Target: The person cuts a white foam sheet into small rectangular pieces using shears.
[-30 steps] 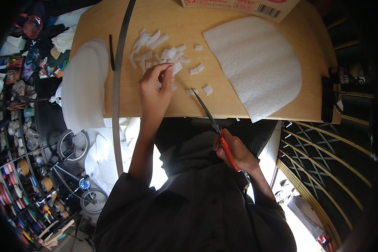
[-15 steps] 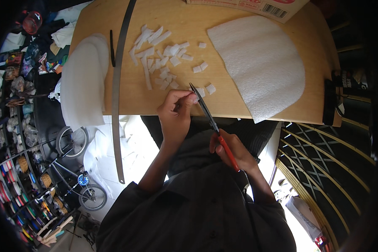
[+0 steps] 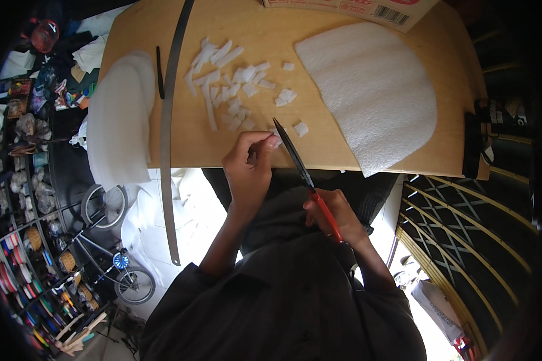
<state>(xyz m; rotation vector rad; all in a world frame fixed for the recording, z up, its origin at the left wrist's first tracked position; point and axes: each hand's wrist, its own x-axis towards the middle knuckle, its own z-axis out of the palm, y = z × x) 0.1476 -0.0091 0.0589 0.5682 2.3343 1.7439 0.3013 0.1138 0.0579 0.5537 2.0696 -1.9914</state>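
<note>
My right hand [image 3: 336, 215] is wrapped round the red handles of a pair of long scissors [image 3: 296, 157]. Their dark blades look closed or nearly so, pointing up and left over the table's near edge. My left hand [image 3: 248, 161] pinches a small piece of white foam [image 3: 276, 142] between thumb and fingertips, right beside the blades. Most of that piece is hidden by the fingers. Beyond my hands, many cut foam bits and strips [image 3: 215, 78] lie scattered on the wooden table [image 3: 253, 24]. One square bit [image 3: 301, 128] lies just right of the blade tips.
A large white foam sheet [image 3: 379, 90] covers the table's right side. At the left lie a long metal ruler [image 3: 170, 120], a black pen-like stick [image 3: 160, 72] and more foam sheets [image 3: 121, 120] overhanging the edge. A cardboard box [image 3: 349, 8] stands at the back.
A small foam bit has come to rest by the others right of the pile. My left hand has shifted slightly left, still pinching foam; the scissors have barely moved.
</note>
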